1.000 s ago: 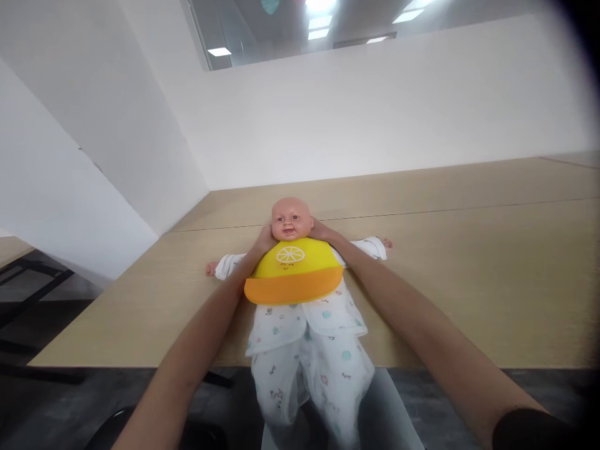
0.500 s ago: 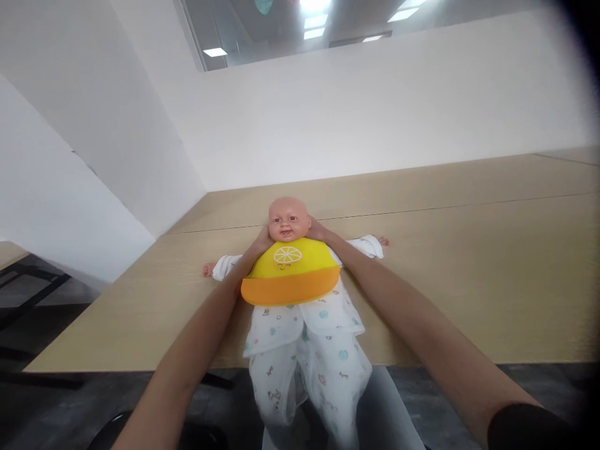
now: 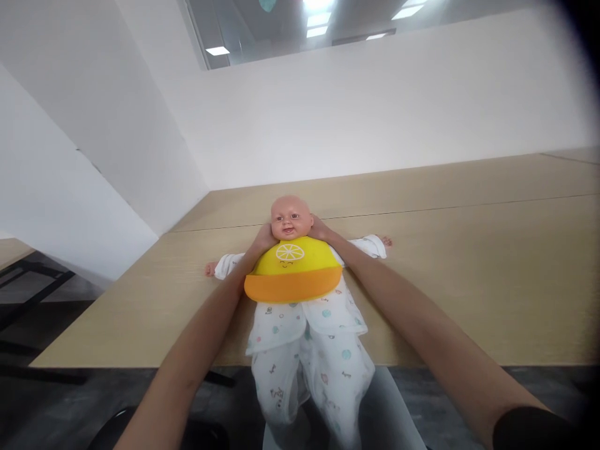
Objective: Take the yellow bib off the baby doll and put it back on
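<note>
1. Table (image 3: 469,281) fills mid-frame.
2. Doll (image 3: 304,300) lies centre, legs hanging off the near edge.
3. Bib (image 3: 293,275) already covers its chest.
4. My left hand (image 3: 265,240) and right hand (image 3: 321,231) reach behind its neck; I cannot tell their grip or whether the bib is fastened.

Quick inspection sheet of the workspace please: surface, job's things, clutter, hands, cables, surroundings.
Surface: light wooden table, seam running across it.
Job's things: bald baby doll in white printed pyjamas lying face up, legs hanging over the near edge; yellow and orange silicone bib with lemon print on its chest.
Clutter: nothing seen.
Hands: left hand and right hand at either side of the doll's neck, fingers hidden behind it.
Cables: nothing seen.
Surroundings: white partition walls; ceiling lights above.
</note>
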### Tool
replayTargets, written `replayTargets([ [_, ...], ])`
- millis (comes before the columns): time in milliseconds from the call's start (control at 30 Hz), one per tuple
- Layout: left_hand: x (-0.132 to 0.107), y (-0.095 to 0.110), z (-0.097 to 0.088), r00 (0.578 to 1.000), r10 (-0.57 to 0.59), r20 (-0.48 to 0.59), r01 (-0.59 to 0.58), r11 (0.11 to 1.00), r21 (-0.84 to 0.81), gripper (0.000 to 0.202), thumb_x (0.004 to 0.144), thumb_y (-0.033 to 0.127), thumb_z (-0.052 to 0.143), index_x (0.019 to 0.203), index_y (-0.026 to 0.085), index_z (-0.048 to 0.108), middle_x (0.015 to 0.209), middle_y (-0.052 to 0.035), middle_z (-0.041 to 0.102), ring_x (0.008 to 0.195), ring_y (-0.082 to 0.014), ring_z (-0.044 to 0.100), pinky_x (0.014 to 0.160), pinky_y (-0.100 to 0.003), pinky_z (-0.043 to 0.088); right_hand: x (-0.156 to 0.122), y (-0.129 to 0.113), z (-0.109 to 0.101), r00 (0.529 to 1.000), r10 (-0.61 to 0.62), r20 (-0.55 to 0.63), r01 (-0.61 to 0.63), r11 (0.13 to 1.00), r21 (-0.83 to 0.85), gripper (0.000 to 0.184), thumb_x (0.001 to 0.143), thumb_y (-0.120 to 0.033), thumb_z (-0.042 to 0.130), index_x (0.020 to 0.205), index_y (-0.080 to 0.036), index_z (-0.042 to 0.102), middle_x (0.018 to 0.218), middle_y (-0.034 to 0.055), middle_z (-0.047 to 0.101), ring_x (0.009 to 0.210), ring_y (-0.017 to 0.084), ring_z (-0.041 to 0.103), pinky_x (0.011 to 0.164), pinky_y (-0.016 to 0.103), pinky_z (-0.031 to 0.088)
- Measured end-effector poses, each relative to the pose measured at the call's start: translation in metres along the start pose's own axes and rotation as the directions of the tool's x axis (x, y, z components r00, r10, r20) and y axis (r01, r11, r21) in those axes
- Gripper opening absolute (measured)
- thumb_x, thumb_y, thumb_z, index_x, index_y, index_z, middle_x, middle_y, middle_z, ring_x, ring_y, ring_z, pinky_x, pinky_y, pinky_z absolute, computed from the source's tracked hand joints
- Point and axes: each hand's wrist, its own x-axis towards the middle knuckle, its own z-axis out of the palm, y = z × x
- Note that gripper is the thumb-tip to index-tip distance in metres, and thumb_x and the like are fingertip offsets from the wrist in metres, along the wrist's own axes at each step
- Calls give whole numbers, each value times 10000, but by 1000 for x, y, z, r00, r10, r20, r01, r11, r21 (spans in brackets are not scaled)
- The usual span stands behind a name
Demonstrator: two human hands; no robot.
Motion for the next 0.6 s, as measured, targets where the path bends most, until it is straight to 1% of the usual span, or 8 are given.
replayTargets([
  [100,2,-1,-1,999,12,-33,-8,992,125,195,537,245,890,640,209,729,721,-96,750,977,-379,698,804,-398,582,1,2,-1,1000,-17,3,17,999,-29,385,767,-403,894,1099,-219,835,1254,107,797,1219,331,714,1083,475,584],
  [200,1,0,-1,998,18,-60,-11,993,118,174,586,251,873,595,212,703,630,-77,712,917,-351,703,717,-345,568,-1,1,-2,999,-28,46,33,994,-108,411,803,-389,865,1174,-218,821,1312,117,779,1239,334,709,1090,489,578],
  [333,-6,4,-2,997,0,-75,10,991,131,207,607,236,878,561,196,681,561,-57,670,853,-326,704,659,-310,545,-5,-9,-1,1000,21,15,-17,978,-210,427,823,-396,850,1200,-201,804,1325,144,770,1233,344,708,1053,502,596],
  [400,-10,6,-2,998,-19,-66,28,990,139,214,600,219,893,566,186,685,585,-62,691,859,-327,710,668,-311,551,-6,-14,-1,1000,23,21,-18,973,-232,431,832,-403,839,1208,-196,798,1331,149,766,1231,342,707,1042,489,602],
  [467,-14,9,-3,998,-35,-50,41,992,117,196,614,210,897,598,177,704,651,-81,737,886,-331,720,700,-327,571,-7,-16,0,999,29,27,-22,970,-241,422,831,-409,834,1194,-195,799,1311,153,773,1211,344,710,1017,484,610],
  [600,-19,16,-3,999,-37,-29,39,997,71,148,656,204,891,732,163,772,824,-126,811,962,-337,739,800,-379,609,-5,-13,1,999,40,5,-38,977,-209,358,818,-420,808,1091,-187,809,1230,152,798,1136,346,723,972,494,615],
])
